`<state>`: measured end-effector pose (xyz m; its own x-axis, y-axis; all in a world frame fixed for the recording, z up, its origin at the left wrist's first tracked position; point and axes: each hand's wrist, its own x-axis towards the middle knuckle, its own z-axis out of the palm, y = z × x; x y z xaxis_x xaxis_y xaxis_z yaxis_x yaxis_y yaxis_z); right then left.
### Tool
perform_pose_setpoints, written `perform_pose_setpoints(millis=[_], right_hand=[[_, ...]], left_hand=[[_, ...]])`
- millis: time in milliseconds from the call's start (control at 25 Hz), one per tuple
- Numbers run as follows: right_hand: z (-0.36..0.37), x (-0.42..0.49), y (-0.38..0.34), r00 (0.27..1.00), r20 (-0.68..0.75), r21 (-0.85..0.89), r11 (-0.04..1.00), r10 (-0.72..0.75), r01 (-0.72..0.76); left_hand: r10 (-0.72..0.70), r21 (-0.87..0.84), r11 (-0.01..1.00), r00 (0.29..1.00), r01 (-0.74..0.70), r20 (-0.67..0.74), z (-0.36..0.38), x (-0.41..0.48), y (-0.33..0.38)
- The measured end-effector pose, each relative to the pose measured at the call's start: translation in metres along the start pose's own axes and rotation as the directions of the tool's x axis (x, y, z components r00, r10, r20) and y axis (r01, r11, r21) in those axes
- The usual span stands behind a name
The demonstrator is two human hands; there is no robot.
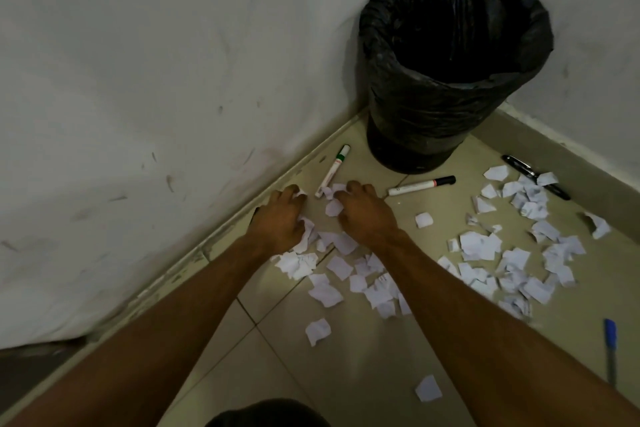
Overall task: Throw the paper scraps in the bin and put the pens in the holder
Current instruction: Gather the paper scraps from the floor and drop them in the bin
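Observation:
White paper scraps (485, 246) lie scattered over the tiled floor in front of a black-lined bin (453, 45) in the corner. My left hand (280, 218) is curled over a few scraps by the wall, gripping them. My right hand (367, 215) presses down on scraps beside it, fingers bent around them. A green-capped marker (333, 170) lies just beyond my hands. A black-capped marker (420, 185) rests to the right, near the bin's base. A black pen (535, 177) lies along the right skirting. A blue pen (611, 347) shows at the right edge. No holder is visible.
Scuffed white walls meet in the corner behind the bin. A pale skirting board (194, 256) runs along both walls. A dark rounded shape (266, 414) sits at the bottom edge.

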<state>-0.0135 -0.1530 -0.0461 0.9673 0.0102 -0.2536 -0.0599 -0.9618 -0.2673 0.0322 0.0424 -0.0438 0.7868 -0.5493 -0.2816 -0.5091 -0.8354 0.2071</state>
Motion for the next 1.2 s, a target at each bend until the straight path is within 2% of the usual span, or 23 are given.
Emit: perform_pose_setpoints(millis=[80, 240, 360, 440, 560, 640, 680, 760, 840, 880, 960, 1080, 1200], right_hand=[[0.003, -0.018, 0.005, 0.999, 0.038, -0.016, 0.999, -0.027, 0.028], [-0.006, -0.049, 0.016, 0.982, 0.125, 0.05, 0.989, -0.144, 0.139], [-0.016, -0.04, 0.02, 0.997, 0.038, 0.056, 0.997, -0.06, 0.058], [-0.012, -0.039, 0.017, 0.993, 0.117, 0.064, 0.998, -0.026, 0.019], [-0.002, -0.058, 0.016, 0.959, 0.246, 0.1, 0.988, -0.143, 0.121], [-0.016, -0.072, 0.026, 0.954, 0.242, 0.122, 0.981, -0.177, 0.151], [-0.027, -0.078, 0.035, 0.966, 0.214, 0.09, 0.988, -0.146, 0.129], [-0.049, -0.093, 0.057, 0.975, 0.221, 0.011, 1.0, -0.002, 0.0], [-0.059, -0.112, 0.076, 0.923, 0.364, -0.068, 0.992, 0.127, -0.11], [-0.055, -0.122, 0.081, 0.887, 0.433, -0.11, 0.986, 0.159, -0.123], [-0.036, -0.138, 0.082, 0.865, 0.474, -0.132, 0.984, 0.168, -0.12], [-0.01, -0.141, 0.075, 0.936, 0.349, 0.022, 0.997, 0.055, -0.067], [-0.018, -0.136, 0.076, 0.972, 0.232, 0.152, 0.986, 0.034, -0.071]], left_hand=[[0.024, -0.021, 0.999, 1.0, -0.024, -0.019, 0.006, -0.013, 0.002], [0.099, -0.211, 0.973, 0.995, -0.094, 0.016, 0.016, -0.054, 0.011], [-0.083, -0.155, 0.985, 0.993, 0.07, -0.082, 0.018, -0.067, 0.012], [-0.129, -0.197, 0.973, 0.991, 0.122, -0.025, 0.018, -0.07, 0.019], [0.055, -0.37, 0.928, 0.998, -0.041, 0.029, 0.022, -0.076, 0.037], [0.045, -0.411, 0.911, 0.999, -0.036, 0.013, 0.016, -0.082, 0.043], [-0.007, -0.38, 0.925, 1.0, 0.018, 0.03, 0.013, -0.086, 0.045], [-0.092, -0.24, 0.963, 0.984, 0.127, 0.151, 0.012, -0.095, 0.048], [-0.077, -0.119, 0.986, 0.955, 0.115, 0.285, 0.02, -0.104, 0.057], [-0.035, -0.119, 0.99, 0.95, 0.075, 0.31, 0.026, -0.106, 0.062], [0.098, -0.235, 0.971, 0.964, -0.038, 0.248, 0.04, -0.1, 0.071], [0.209, -0.424, 0.893, 0.973, -0.15, 0.097, 0.043, -0.083, 0.081], [0.215, -0.399, 0.897, 0.977, -0.192, 0.013, 0.031, -0.073, 0.081]])
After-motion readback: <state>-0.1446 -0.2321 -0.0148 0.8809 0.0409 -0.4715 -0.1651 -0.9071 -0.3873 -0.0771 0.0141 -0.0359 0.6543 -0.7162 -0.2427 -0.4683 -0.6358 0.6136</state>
